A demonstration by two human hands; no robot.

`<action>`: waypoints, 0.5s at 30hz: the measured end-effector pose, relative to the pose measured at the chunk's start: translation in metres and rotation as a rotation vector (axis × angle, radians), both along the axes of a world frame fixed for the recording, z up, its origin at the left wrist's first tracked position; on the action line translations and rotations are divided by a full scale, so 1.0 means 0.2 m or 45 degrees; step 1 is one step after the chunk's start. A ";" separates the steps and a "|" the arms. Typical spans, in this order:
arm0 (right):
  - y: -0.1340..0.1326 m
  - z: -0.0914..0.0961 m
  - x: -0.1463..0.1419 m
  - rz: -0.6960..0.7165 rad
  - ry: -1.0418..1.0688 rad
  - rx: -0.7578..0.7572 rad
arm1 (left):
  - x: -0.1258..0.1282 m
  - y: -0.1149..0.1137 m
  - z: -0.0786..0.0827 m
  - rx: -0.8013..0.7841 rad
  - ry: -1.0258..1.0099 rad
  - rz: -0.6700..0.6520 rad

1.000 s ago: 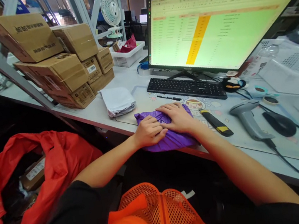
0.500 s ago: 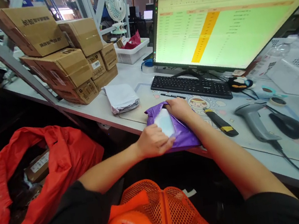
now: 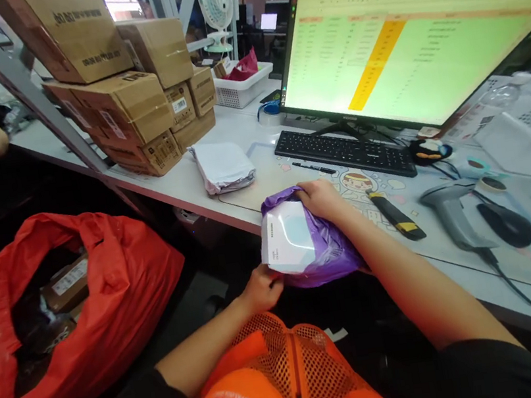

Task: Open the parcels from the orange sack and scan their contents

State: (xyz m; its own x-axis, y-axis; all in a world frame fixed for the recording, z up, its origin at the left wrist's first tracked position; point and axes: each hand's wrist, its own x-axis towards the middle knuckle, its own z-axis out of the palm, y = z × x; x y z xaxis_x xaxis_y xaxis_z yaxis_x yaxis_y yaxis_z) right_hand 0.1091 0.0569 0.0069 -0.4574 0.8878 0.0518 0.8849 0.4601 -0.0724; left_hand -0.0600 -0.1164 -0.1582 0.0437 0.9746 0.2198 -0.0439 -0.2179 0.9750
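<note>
The white box (image 3: pixel 289 239) juts leftward from the purple bag (image 3: pixel 336 251) at frame centre; the left hand (image 3: pixel 260 289) grips its lower-left corner, the right hand (image 3: pixel 321 198) clamps the bag's upper edge.

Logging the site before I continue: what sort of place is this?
Probably a parcel-handling workstation: stacked cardboard boxes, a handheld scanner, and a white box partly inside a purple bag.
</note>
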 end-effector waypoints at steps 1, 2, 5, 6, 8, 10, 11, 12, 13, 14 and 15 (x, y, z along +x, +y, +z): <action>-0.04 0.01 0.02 0.009 0.014 0.000 | -0.02 0.05 0.02 -0.096 -0.123 -0.041; -0.10 0.02 0.04 0.015 0.024 0.006 | -0.03 0.08 0.05 -0.139 -0.198 -0.070; -0.37 0.02 0.14 -0.005 0.131 0.026 | -0.08 0.05 0.20 -0.237 -0.440 -0.244; -0.49 0.00 0.17 -0.024 0.225 0.016 | -0.09 0.01 0.25 -0.337 -0.571 -0.373; -0.73 -0.07 0.22 -0.053 0.424 -0.008 | -0.09 -0.10 0.32 -0.492 -0.660 -0.647; -0.95 -0.16 0.27 -0.083 0.538 -0.071 | -0.07 -0.18 0.36 -0.516 -0.450 -0.780; -1.05 -0.20 0.31 -0.141 0.607 -0.111 | -0.05 -0.21 0.37 -0.507 -0.305 -0.810; -1.12 -0.23 0.36 -0.215 0.681 -0.138 | -0.02 -0.22 0.39 -0.501 -0.170 -0.842; -1.19 -0.25 0.43 -0.312 0.753 -0.131 | 0.00 -0.23 0.41 -0.495 -0.059 -0.885; -1.24 -0.26 0.52 -0.434 0.808 -0.077 | 0.03 -0.22 0.43 -0.479 0.027 -0.928; -1.29 -0.25 0.62 -0.572 0.827 0.015 | 0.07 -0.22 0.46 -0.444 0.094 -0.969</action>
State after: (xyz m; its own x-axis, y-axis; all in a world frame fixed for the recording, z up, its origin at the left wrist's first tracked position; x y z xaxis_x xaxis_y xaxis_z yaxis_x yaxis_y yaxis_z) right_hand 0.2328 -0.2002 -0.0428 0.0698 0.9780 0.1964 0.7683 0.0729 -0.6359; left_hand -0.0464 -0.1594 -0.0663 0.7194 0.6845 -0.1178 0.0097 0.1596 0.9871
